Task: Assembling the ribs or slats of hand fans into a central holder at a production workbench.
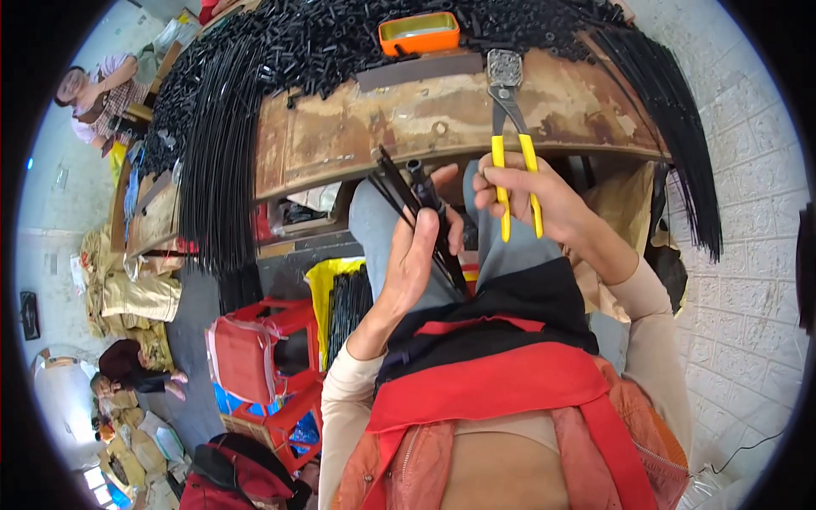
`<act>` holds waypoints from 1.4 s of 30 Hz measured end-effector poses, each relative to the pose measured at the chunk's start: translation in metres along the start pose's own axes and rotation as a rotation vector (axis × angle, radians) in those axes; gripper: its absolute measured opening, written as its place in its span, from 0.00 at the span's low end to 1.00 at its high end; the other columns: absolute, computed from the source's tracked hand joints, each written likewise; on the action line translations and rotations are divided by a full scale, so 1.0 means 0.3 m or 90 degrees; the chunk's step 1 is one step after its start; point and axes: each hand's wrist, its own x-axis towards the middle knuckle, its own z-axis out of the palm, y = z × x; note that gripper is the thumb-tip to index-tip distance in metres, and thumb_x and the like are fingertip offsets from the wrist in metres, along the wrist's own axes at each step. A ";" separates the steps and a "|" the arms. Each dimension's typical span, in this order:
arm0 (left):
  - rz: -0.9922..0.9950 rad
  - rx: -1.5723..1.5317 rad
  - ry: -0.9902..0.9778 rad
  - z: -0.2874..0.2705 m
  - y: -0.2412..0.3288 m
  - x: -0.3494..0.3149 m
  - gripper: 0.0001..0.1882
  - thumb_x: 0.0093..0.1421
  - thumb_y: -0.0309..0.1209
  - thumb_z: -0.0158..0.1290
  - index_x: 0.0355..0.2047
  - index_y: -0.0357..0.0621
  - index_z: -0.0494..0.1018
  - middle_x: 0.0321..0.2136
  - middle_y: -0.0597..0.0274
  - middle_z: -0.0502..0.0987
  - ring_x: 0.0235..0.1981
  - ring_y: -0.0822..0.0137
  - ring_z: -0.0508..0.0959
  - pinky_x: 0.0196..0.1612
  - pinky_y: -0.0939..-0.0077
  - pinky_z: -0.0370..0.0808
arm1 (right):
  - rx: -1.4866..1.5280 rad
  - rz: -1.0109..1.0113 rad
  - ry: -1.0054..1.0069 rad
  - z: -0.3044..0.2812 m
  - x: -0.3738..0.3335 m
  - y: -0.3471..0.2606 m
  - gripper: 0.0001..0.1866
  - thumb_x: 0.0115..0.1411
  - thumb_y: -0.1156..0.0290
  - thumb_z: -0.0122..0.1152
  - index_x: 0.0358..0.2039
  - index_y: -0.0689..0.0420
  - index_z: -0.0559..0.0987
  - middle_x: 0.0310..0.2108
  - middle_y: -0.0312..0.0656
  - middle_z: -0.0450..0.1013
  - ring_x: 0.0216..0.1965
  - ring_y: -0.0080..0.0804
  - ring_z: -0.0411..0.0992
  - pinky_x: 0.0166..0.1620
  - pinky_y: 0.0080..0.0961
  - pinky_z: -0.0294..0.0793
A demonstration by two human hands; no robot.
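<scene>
My left hand (414,255) is closed around a small bundle of thin black rods (393,180), held over my lap just below the table edge. A thicker black tube (419,177) with an open round end stands up in the same grip. To its right, my right hand (544,194) has its thumb and fingers around the yellow-handled pliers (501,170). The handles are spread a little apart. The pliers' dark jaws point away from me and meet a worn metal block (504,70) on the tabletop; their tips cannot be made out against it.
Short black tube pieces (314,42) heap along the back of the wooden table (382,119), around an orange tray (419,34). Long black rods hang over its edge at left (217,161) and right (671,119). Red stools (246,353) stand at left; two people are farther off.
</scene>
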 end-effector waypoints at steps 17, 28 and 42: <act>0.030 -0.013 -0.090 0.047 0.026 -0.037 0.45 0.65 0.62 0.36 0.62 0.30 0.55 0.22 0.66 0.65 0.29 0.72 0.69 0.33 0.78 0.66 | -0.149 -0.225 -0.036 0.096 -0.104 0.145 0.11 0.64 0.65 0.56 0.37 0.60 0.71 0.29 0.39 0.71 0.27 0.30 0.76 0.30 0.19 0.68; 0.037 0.012 -0.067 0.046 0.034 -0.037 0.41 0.67 0.59 0.36 0.62 0.31 0.56 0.22 0.67 0.65 0.28 0.74 0.68 0.32 0.79 0.65 | -0.159 -0.267 -0.043 0.112 -0.097 0.152 0.09 0.65 0.68 0.56 0.38 0.61 0.71 0.32 0.40 0.70 0.27 0.29 0.76 0.30 0.19 0.69; 0.040 0.001 -0.055 0.043 0.020 -0.035 0.33 0.70 0.50 0.39 0.62 0.33 0.57 0.21 0.69 0.63 0.28 0.76 0.64 0.33 0.81 0.64 | -0.198 -0.313 -0.006 0.108 -0.094 0.177 0.07 0.65 0.73 0.55 0.39 0.62 0.72 0.39 0.39 0.69 0.32 0.23 0.70 0.35 0.19 0.68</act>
